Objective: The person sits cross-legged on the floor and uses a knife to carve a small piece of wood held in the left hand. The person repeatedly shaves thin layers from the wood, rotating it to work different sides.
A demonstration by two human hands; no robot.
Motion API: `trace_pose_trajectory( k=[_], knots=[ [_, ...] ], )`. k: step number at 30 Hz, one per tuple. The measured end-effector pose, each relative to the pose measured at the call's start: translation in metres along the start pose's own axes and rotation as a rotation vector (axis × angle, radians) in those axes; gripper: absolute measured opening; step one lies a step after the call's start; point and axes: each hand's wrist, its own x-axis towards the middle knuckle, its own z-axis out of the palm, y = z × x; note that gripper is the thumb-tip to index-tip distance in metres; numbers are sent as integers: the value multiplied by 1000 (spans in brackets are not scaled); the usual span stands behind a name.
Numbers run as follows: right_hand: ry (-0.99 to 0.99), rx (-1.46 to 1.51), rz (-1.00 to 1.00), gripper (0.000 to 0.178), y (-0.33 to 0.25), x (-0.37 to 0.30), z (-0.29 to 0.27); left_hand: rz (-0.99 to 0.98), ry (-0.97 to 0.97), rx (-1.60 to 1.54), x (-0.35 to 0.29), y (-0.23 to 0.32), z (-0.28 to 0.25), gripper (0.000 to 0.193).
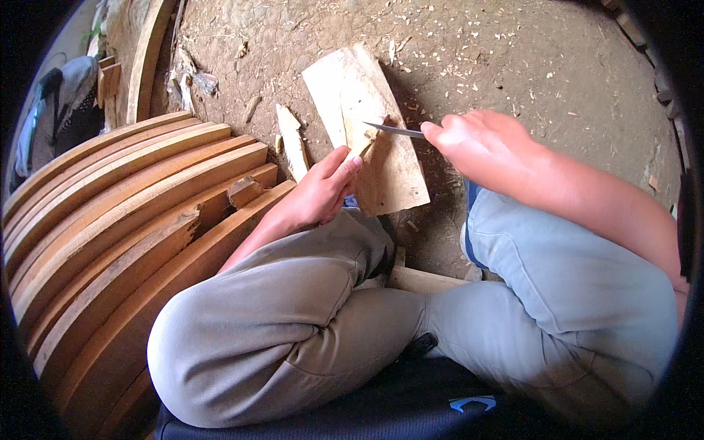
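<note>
My left hand is closed around a small, pale piece of wood, which points away from me over a wide wooden block. From the right, my right hand grips a knife; its handle is hidden in my fist. The dark knife blade reaches left, with its tip by the far end of the small piece. Whether the edge touches the wood I cannot tell. The block lies tilted on the dirt floor just beyond my knees.
Long wooden planks lie side by side on my left. A split wood offcut rests left of the block. Shavings are scattered over the dirt floor. My bent legs frame the near side. A dark bundle of cloth sits at the far left.
</note>
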Motion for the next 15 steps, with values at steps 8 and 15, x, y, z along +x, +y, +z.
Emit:
trace_pose_trajectory(
  k=[8, 15],
  knots=[
    [-357, -161, 26, 18, -45, 19, -34, 72, 46, 64, 13, -5, 2, 36],
    [-577, -300, 110, 20, -64, 39, -41, 47, 56, 188, 8, 1, -1, 36]
  ],
)
